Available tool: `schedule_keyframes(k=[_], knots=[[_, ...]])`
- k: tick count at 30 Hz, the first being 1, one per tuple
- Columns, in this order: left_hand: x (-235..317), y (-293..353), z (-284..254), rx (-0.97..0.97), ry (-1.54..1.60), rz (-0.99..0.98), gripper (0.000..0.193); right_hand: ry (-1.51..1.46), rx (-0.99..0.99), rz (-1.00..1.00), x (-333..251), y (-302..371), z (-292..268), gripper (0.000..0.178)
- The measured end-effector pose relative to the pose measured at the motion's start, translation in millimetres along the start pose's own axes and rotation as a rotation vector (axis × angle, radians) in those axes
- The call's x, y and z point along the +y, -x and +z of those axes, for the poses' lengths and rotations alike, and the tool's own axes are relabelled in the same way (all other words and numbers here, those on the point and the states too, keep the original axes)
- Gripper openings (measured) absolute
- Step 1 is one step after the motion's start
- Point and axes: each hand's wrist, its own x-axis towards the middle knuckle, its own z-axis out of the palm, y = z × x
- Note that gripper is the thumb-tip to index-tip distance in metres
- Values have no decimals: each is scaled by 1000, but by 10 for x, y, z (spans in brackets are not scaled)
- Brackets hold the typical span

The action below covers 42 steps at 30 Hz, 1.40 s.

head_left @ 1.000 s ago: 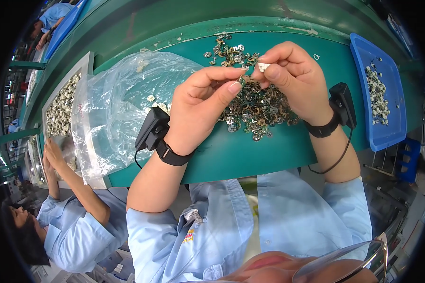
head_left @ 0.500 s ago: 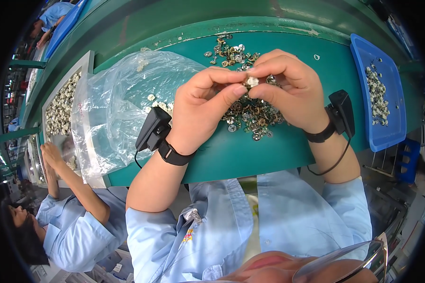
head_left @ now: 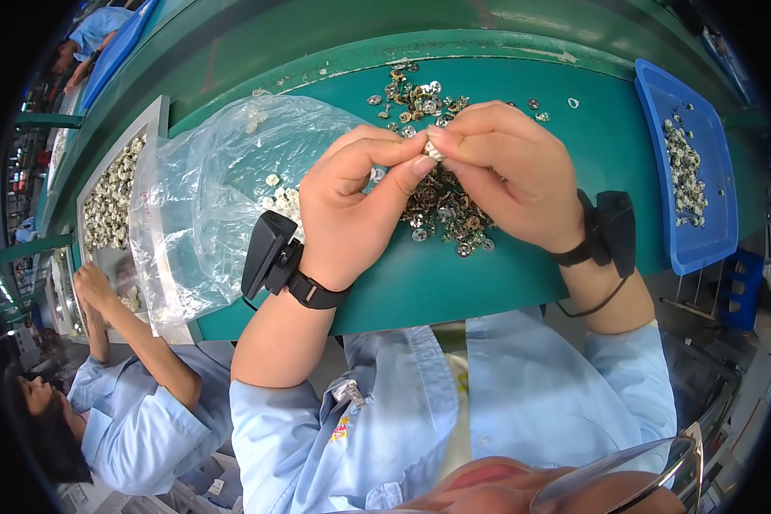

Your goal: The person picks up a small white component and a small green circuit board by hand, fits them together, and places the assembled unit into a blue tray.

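Note:
Between the fingertips of both hands is a small white part point(head_left: 433, 152), pinched over the middle of the bench. My left hand point(head_left: 351, 193) grips it with thumb and forefinger from the left. From the right, my right hand point(head_left: 516, 176) holds it the same way. The fingertips hide much of the part, so its exact kind is unclear. Below and beyond the hands lies a loose heap of small round metal pieces point(head_left: 450, 214), silver and brownish. Several similar white parts point(head_left: 283, 204) lie on the bag beside my left wrist.
A clear plastic bag point(head_left: 218, 184) spreads across the left of the green bench point(head_left: 420, 291). At the right edge stands a blue tray point(head_left: 694, 248) with white parts. Further left, a co-worker's hands point(head_left: 94, 287) are at a pale-rimmed tray of white parts point(head_left: 116, 193).
Both hands have moved slightly left with the white part, and my right fingers have closed in around it. More metal pieces show to the right of the heap.

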Motion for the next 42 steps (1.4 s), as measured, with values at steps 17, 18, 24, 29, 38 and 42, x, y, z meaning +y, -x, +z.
schedule_keyframes(k=[17,18,24,29,38,42], knots=[[39,5,-4,-20,164,-119,13,-120,10,41,36,9,45,22],[34,13,-2,-15,203,-139,13,-119,10,42,33,10,46,22],[8,34,-13,-2,184,-130,13,-122,-26,41,-10,-2,57,23],[-9,42,-3,14,163,-140,12,-9,-61,-12,-26,-20,44,24],[36,21,67,60,449,-259,11,-385,88,247,26,47,112,19],[-10,40,44,10,379,-113,10,-276,-4,100,66,30,53,19]])
